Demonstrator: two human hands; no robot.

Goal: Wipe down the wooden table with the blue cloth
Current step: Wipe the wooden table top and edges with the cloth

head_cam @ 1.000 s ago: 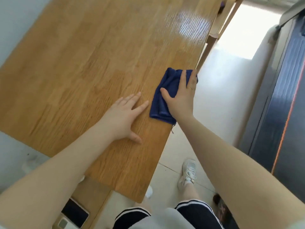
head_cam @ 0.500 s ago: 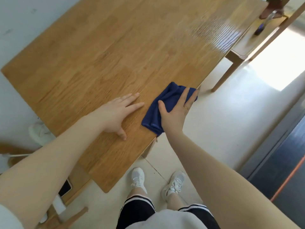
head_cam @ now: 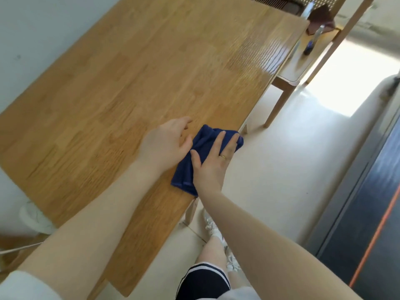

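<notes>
The wooden table fills the left and middle of the head view. A folded blue cloth lies on it at the near right edge. My right hand lies flat on the cloth with fingers spread, pressing it onto the wood. Just left of the cloth is my left hand; its fingers are loosely curled and its thumb touches the cloth's left edge. It holds nothing. Part of the cloth is hidden under my right palm.
Beyond the table's far right corner stands a wooden chair carrying a bottle and a dark red object. A dark door with an orange stripe runs along the right. My legs and white shoes stand by the table edge. A white fan base sits on the floor at left.
My left hand has risen from lying flat and shifted right until it touches the cloth. My right hand stays pressed on the cloth at the table's right edge. The view has swung.
</notes>
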